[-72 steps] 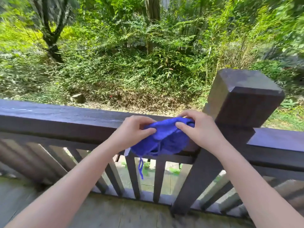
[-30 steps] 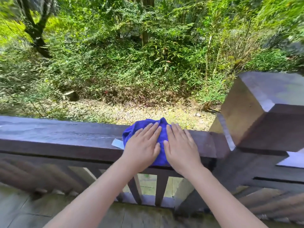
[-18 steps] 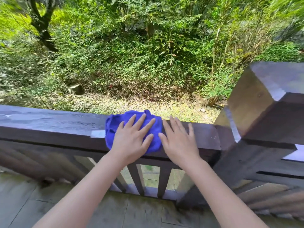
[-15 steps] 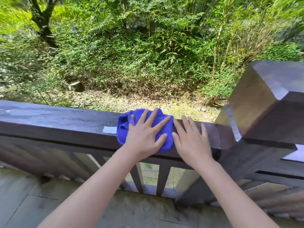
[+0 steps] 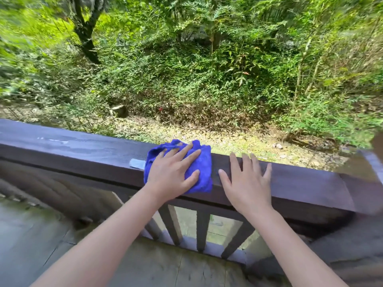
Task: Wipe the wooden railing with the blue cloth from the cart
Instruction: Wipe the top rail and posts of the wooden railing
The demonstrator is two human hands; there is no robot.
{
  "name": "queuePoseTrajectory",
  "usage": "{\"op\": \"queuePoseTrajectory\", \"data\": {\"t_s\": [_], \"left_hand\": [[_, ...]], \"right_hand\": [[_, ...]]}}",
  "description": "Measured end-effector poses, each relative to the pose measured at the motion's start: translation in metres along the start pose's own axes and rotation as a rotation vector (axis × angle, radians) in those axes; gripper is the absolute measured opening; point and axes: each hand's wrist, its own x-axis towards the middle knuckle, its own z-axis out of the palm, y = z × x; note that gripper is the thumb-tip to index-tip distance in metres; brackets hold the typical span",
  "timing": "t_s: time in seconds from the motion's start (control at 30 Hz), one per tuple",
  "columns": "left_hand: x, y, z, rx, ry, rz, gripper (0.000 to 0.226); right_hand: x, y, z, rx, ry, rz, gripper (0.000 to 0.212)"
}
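Observation:
A dark wooden railing (image 5: 83, 154) runs across the view from left to right. The blue cloth (image 5: 204, 168) lies bunched on its top, draped a little over the near edge. My left hand (image 5: 174, 175) presses flat on the cloth with fingers spread. My right hand (image 5: 246, 183) rests flat on the bare rail just right of the cloth, fingers apart, holding nothing. A small white label (image 5: 137, 163) sticks out from under the cloth's left edge.
A thick square post (image 5: 373, 162) stands at the right end of the rail, blurred. Vertical balusters (image 5: 202, 230) run below the rail. A grey plank floor (image 5: 41, 245) lies under me. Beyond the rail are leaf litter and dense green bushes (image 5: 186, 79).
Both hands first held the cloth against the rail by the post, then flattened it on top. My right hand has come off the cloth onto bare rail; the view has shifted left.

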Motion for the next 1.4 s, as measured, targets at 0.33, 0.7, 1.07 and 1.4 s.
{"op": "queuePoseTrajectory", "data": {"t_s": [0.33, 0.7, 1.07, 1.4], "left_hand": [[-0.041, -0.228, -0.029, 0.029, 0.013, -0.042, 0.06], [-0.043, -0.245, -0.016, -0.049, -0.028, -0.314, 0.053], [-0.063, -0.352, -0.042, 0.004, 0.035, -0.041, 0.052], [-0.096, -0.514, -0.063, -0.015, 0.082, -0.181, 0.059]], "right_hand": [[0.032, -0.166, 0.029, 0.027, -0.009, -0.066, 0.064], [0.046, -0.256, 0.039, 0.023, 0.008, -0.004, 0.06], [0.071, -0.346, 0.052, 0.013, -0.01, -0.169, 0.062], [0.088, -0.438, 0.063, -0.01, -0.002, -0.186, 0.062]]}}
